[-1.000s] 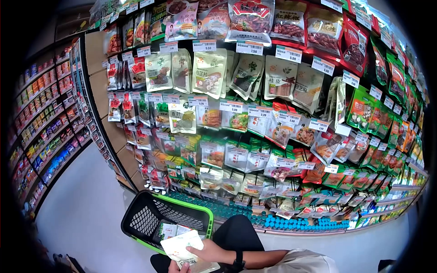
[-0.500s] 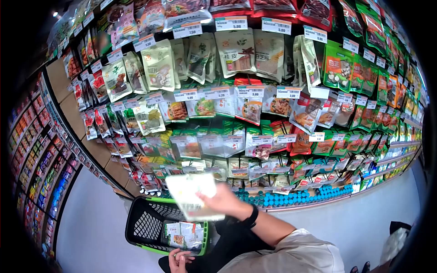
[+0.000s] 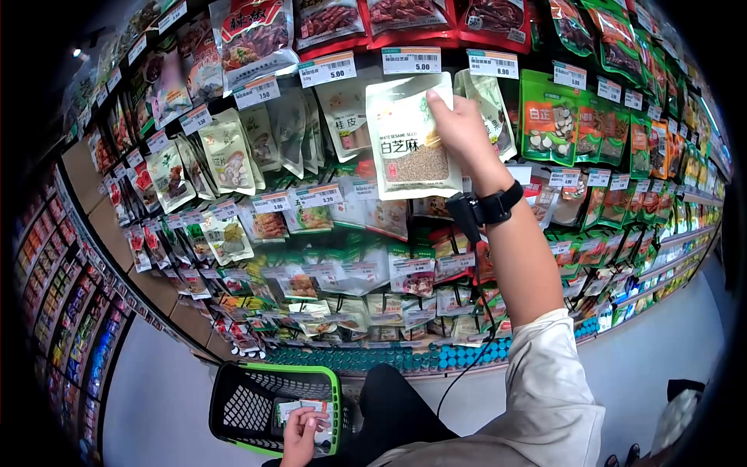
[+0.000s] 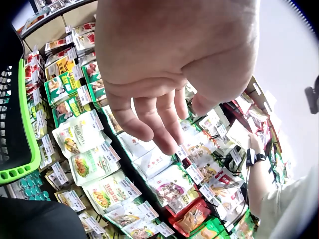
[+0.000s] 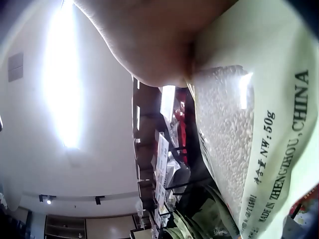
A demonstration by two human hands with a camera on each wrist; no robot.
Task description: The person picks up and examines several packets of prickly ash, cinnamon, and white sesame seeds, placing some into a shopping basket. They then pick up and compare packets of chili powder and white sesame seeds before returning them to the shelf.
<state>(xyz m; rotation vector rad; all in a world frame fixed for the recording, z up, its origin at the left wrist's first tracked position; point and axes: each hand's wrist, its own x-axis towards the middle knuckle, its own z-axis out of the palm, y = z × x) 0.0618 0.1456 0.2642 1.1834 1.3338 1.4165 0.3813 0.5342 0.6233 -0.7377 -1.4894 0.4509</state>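
My right hand (image 3: pixel 461 134) pinches the upper right edge of a pale packet of white sesame seeds (image 3: pixel 412 140), thumb across its front. The packet is upright before the hanging row, just below a 5.00 price tag (image 3: pixel 411 61); in the right wrist view its seed window (image 5: pixel 227 124) and printed net weight face the camera. A packet labelled 桂皮 (image 3: pixel 344 117) hangs to its left, partly covered. Low down, my left hand (image 3: pixel 302 433) hovers over the shopping basket (image 3: pixel 336 389) with loosely bent fingers and nothing in them. Small packets (image 3: pixel 299 408) lie inside the basket.
Rows of hanging packets on hooks fill the shelf wall, with red chili bags (image 3: pixel 412 22) above and green bags (image 3: pixel 548 117) to the right. Blue-capped jars (image 3: pixel 467 354) line the bottom shelf. A cable (image 3: pixel 445 393) trails below my right wrist.
My right hand has carried the sesame packet from above the basket up to the hanging row. The left hand has let go of the packet and stays low by the basket.
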